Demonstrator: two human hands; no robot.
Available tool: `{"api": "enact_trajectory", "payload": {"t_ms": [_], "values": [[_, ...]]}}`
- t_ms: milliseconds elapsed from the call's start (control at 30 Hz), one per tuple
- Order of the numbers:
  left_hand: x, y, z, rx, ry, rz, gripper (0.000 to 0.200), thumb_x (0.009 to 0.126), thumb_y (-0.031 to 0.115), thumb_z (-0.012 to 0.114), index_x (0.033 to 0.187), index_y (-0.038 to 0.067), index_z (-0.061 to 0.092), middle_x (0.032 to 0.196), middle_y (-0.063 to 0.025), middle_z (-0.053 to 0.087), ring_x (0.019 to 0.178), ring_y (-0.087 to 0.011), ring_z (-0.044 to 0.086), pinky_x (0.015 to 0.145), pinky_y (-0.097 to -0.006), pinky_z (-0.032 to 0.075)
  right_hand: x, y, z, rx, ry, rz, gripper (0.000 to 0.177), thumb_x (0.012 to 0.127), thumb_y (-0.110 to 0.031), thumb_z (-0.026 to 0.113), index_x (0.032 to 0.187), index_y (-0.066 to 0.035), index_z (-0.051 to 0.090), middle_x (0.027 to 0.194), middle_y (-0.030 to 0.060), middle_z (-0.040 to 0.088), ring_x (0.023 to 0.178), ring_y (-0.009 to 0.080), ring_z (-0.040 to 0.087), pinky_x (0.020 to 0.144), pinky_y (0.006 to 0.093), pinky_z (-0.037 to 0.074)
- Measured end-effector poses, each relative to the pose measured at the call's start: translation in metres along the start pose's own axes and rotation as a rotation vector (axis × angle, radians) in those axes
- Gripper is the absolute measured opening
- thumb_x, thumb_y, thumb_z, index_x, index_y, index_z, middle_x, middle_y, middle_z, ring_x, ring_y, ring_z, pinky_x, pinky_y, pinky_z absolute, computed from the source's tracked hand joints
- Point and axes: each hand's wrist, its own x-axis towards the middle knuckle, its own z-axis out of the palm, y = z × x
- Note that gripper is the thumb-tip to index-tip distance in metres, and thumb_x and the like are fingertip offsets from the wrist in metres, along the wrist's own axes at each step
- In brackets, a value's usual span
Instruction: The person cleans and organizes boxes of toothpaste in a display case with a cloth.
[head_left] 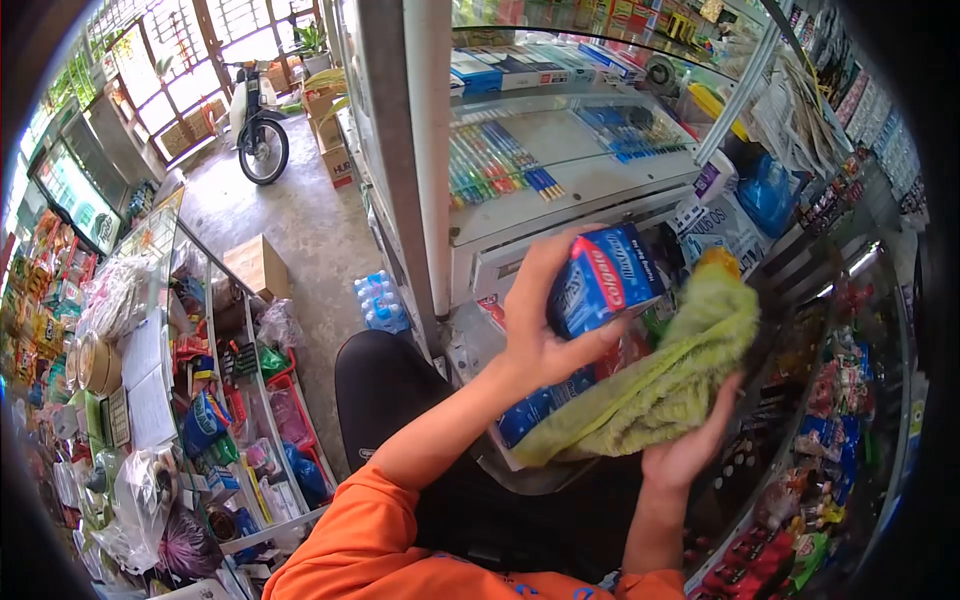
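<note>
My left hand [532,335] is closed around a blue and red Colgate toothpaste box [608,278], lifted in front of the counter with its printed side up. In my right hand [692,440] is a fuzzy green cleaning cloth [655,385], bunched up and draped to the left. An orange-yellow patch shows at the cloth's upper end. Beneath the cloth and my left wrist, more blue packaging [525,415] lies near my knees, partly covered.
A glass display case [560,230] with rows of pens stands ahead, beside a pale post [437,150]. Shrink-wrapped bottles [380,302] sit on the floor at left. Packed shelves [820,450] are close on my right; a glass counter [160,340] is at left. A motorbike [260,140] stands farther back.
</note>
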Motion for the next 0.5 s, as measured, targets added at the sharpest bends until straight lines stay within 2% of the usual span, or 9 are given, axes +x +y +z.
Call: {"api": "enact_trajectory", "payload": {"t_ms": [67,133,200,233,267,333,367,467,500], "values": [[0.008,0.000,0.002,0.273,-0.197,0.183,0.082,0.076,0.027,0.085,0.145,-0.002,0.049,0.136,-0.0222,0.062,0.119,-0.0351,0.062,0.103,-0.0418,0.048,-0.001,-0.017,-0.002,-0.574,-0.381,-0.359,0.056,0.108,-0.035,0.041,0.150,0.002,0.046,0.147,0.0208,0.055,0.137,0.0381,0.052,0.115,0.0499,0.041],[0.004,0.003,0.005,0.310,-0.269,0.178,0.072,0.077,0.023,0.084,0.139,-0.001,0.057,0.136,-0.0228,0.063,0.116,-0.0395,0.063,0.102,-0.0438,0.050,0.013,-0.047,0.043,-1.213,-0.739,-0.751,0.053,0.102,-0.023,0.049,0.146,0.005,0.052,0.153,0.0259,0.050,0.144,0.0454,0.045,0.121,0.0515,0.032],[-0.005,-0.003,0.007,0.323,-0.329,0.147,0.059,0.077,0.024,0.084,0.128,-0.001,0.065,0.133,-0.0231,0.064,0.111,-0.0419,0.065,0.099,-0.0453,0.052,0.027,-0.050,0.056,-1.250,-0.734,-0.790,0.051,0.100,-0.021,0.049,0.144,0.004,0.055,0.152,0.0252,0.052,0.143,0.0483,0.045,0.120,0.0517,0.032],[-0.010,0.002,0.013,0.204,-0.216,-0.051,0.051,0.078,0.024,0.083,0.121,0.000,0.070,0.131,-0.0226,0.066,0.108,-0.0423,0.067,0.097,-0.0457,0.053,0.036,-0.052,0.057,-1.111,-0.757,-0.643,0.051,0.100,-0.020,0.051,0.145,0.004,0.055,0.152,0.0250,0.052,0.143,0.0492,0.044,0.120,0.0518,0.032],[-0.011,0.001,0.012,0.205,-0.215,-0.050,0.051,0.078,0.024,0.083,0.121,0.000,0.070,0.131,-0.0226,0.066,0.108,-0.0423,0.067,0.097,-0.0457,0.053,0.041,-0.052,0.057,-0.965,-0.780,-0.504,0.051,0.099,-0.019,0.052,0.145,0.003,0.055,0.152,0.0247,0.052,0.143,0.0501,0.044,0.120,0.0519,0.032],[-0.011,-0.008,0.006,0.080,-0.180,-0.217,0.050,0.078,0.023,0.083,0.121,0.000,0.070,0.131,-0.0232,0.066,0.107,-0.0411,0.067,0.095,-0.0452,0.054,0.036,-0.045,0.057,-1.046,-0.787,-0.620,0.051,0.097,-0.016,0.057,0.145,0.002,0.055,0.151,0.0233,0.053,0.143,0.0481,0.045,0.120,0.0515,0.033],[0.006,-0.014,0.002,0.404,-0.249,0.168,0.056,0.077,0.022,0.084,0.125,-0.001,0.066,0.128,-0.0233,0.067,0.108,-0.0403,0.066,0.095,-0.0432,0.054,0.030,-0.042,0.055,-1.109,-0.823,-0.757,0.051,0.097,-0.016,0.059,0.145,0.002,0.056,0.151,0.0228,0.054,0.143,0.0465,0.046,0.120,0.0512,0.034],[0.021,0.007,0.000,0.466,-0.051,0.236,0.065,0.075,0.021,0.086,0.131,-0.002,0.061,0.125,-0.0222,0.067,0.109,-0.0368,0.066,0.095,-0.0404,0.053,0.037,-0.040,0.052,-1.153,-0.840,-0.919,0.046,0.097,-0.010,0.060,0.142,0.003,0.057,0.148,0.0211,0.058,0.141,0.0404,0.052,0.116,0.0485,0.040],[0.016,0.007,0.004,0.367,0.024,0.162,0.073,0.074,0.019,0.088,0.136,-0.003,0.056,0.125,-0.0208,0.066,0.111,-0.0336,0.065,0.097,-0.0387,0.050,0.048,-0.035,0.044,-1.179,-0.709,-0.894,0.045,0.097,-0.006,0.059,0.141,0.002,0.058,0.145,0.0206,0.060,0.138,0.0395,0.054,0.113,0.0469,0.042]]}}
